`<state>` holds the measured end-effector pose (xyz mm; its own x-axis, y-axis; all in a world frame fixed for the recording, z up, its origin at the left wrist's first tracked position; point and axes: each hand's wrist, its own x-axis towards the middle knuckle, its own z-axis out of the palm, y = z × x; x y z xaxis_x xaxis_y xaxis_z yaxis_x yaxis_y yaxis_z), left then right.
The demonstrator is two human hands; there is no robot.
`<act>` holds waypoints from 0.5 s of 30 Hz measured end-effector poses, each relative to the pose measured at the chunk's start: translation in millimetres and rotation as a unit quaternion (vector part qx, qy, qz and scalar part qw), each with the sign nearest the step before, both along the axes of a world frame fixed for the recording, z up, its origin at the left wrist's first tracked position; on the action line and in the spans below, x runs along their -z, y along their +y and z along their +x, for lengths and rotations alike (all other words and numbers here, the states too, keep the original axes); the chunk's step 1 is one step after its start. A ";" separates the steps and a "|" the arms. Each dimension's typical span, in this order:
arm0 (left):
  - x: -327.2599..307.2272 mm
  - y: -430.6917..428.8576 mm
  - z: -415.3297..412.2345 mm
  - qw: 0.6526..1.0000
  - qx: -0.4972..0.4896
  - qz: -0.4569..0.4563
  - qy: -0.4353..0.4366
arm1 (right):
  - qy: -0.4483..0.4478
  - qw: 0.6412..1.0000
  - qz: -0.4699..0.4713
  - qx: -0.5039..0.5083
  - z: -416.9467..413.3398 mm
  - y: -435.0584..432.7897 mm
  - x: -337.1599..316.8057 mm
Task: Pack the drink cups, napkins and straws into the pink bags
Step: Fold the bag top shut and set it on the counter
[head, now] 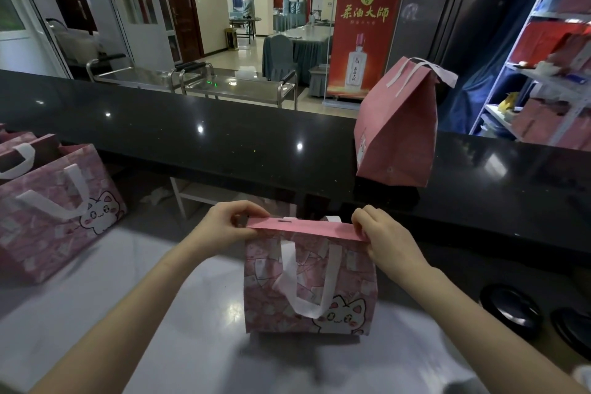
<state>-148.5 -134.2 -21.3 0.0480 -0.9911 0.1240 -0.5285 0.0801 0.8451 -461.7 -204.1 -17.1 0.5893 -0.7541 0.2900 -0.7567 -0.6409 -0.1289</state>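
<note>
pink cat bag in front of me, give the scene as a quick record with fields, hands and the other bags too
front pink bag: upright on the white worktop, top folded over, white handle hanging down its front
left hand: pinches the left end of the fold
right hand: pinches the right end of the fold
second pink bag: on the black counter, top closed
open pink bags: far left on the worktop, tops open
contents: not visible in any bag

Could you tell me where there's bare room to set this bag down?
The black counter is bare left of the closed bag. The white surface is free between the open bags and the middle bag. Black discs crowd the right.
</note>
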 end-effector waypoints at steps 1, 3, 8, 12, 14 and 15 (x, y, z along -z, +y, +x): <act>-2.0 3.0 1.1 1.000 0.005 0.010 0.028 | -0.001 1.000 -0.002 0.002 -0.5 1.1 1.1; -4.1 7.9 3.0 0.998 -0.003 0.012 0.062 | -0.007 1.000 -0.006 0.006 -1.4 2.8 2.4; 9.3 18.5 -10.1 0.996 -0.077 -0.039 -0.014 | -0.009 1.000 -0.007 -0.007 0.2 7.6 5.2; 20.9 25.6 -19.2 0.980 -0.062 -0.093 -0.168 | -0.003 1.000 0.007 -0.002 -3.5 10.7 8.1; 24.8 30.6 -19.8 0.972 -0.024 -0.074 -0.223 | 0.003 1.000 0.020 -0.012 -7.9 11.6 6.9; 26.6 33.4 -19.4 0.969 -0.003 -0.059 -0.240 | 0.004 0.999 0.030 -0.021 -10.6 12.1 5.1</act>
